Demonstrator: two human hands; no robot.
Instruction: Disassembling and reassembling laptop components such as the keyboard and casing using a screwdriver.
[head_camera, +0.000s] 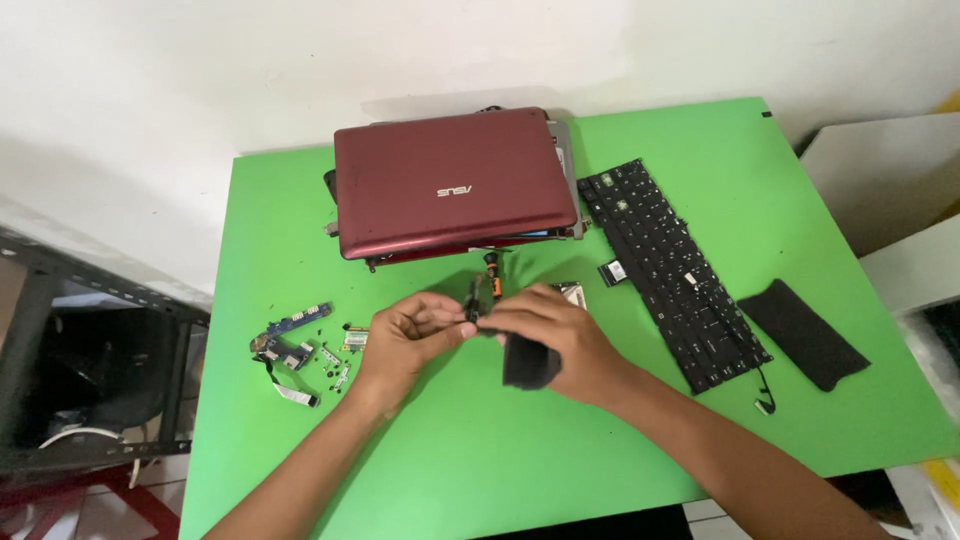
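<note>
Above green table (480, 460), mid-front: left hand (405, 340) and right hand (550, 335) pinching small black part (527, 360), fingers closed. Keyboard (675, 270), small boards (295, 335) lying removed; red laptop (455, 182) shut, reassembly pending, seemingly.

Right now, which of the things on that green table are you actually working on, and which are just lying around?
In hand:
- small black part, held by the left hand and the right hand

Lying about:
- closed red laptop
- loose black keyboard
- black flat pad
- small blue circuit boards
- screwdriver with an orange band
- green table
</note>
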